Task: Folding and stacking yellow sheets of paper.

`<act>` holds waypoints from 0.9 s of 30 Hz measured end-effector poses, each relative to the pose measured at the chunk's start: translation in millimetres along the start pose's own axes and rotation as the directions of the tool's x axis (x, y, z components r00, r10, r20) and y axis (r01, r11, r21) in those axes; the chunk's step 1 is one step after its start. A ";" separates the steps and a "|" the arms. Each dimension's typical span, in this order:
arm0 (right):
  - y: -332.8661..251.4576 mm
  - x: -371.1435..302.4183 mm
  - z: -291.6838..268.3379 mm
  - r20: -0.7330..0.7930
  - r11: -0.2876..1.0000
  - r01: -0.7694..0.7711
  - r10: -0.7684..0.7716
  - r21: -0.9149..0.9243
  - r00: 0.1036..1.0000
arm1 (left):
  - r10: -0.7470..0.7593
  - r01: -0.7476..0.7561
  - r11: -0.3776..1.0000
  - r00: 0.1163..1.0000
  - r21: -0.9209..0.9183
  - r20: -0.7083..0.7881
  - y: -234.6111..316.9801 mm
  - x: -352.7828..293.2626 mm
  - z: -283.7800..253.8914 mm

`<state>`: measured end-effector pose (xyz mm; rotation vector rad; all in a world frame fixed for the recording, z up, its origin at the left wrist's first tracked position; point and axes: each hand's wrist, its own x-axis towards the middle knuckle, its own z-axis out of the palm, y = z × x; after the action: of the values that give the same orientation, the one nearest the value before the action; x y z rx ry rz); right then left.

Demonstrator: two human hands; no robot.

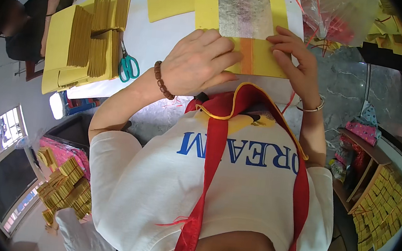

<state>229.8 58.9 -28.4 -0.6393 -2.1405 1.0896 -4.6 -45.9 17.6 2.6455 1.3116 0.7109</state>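
A yellow paper sheet [206, 10] with a silver foil square [244, 13] lies on the white table before me, its near strip folded up or overlapped along the square's lower edge. An orange band [246, 57] runs down this near strip. My left hand [202, 60] is closed, its bent fingers together and pressing on the paper left of the band. At the paper's right edge my right hand [295, 57] rests with fingers and thumb apart, fingertips touching the sheet. What lies under the left fingers is hidden.
Thick stacks of folded yellow paper [81, 36] stand at the left, beside green-handled scissors [129, 66]. Another yellow sheet [172, 1] lies farther back. A clear plastic bag [340, 15] and red strings are at the right. Yellow bundles [382, 206] sit by a wooden shelf. Another person is at far left.
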 end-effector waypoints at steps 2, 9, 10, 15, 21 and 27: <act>0.7 -0.9 -0.6 0.013 1.000 0.010 -0.011 0.024 1.000 | -0.016 0.016 1.000 1.000 0.016 -0.004 -0.4 -0.9 1.1; 2.4 -1.8 -8.6 0.087 0.988 0.002 -0.016 0.154 0.996 | -0.149 0.148 0.928 0.989 -0.341 0.024 -6.4 2.0 0.1; 2.0 -2.1 -9.0 0.091 0.988 0.004 -0.018 0.152 0.996 | -0.184 0.192 0.906 0.981 -0.377 0.058 -6.3 2.8 -0.1; 0.3 -3.1 -8.4 0.101 0.985 0.026 -0.044 0.173 0.994 | -0.241 0.255 0.888 0.967 -0.382 0.085 -2.7 2.8 0.2; -4.8 -1.2 -9.4 0.126 0.987 0.023 -0.043 0.160 0.991 | -0.262 0.256 0.894 0.965 -0.366 0.035 -2.0 -0.7 4.3; -4.1 -2.4 -7.5 0.145 0.997 0.074 -0.079 0.035 0.986 | -0.210 0.187 0.933 0.977 -0.308 -0.043 -4.3 -3.3 10.1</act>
<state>236.4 59.0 -22.4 -0.4720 -2.2488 1.1555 -5.0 -44.7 6.2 2.2296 1.3416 0.9066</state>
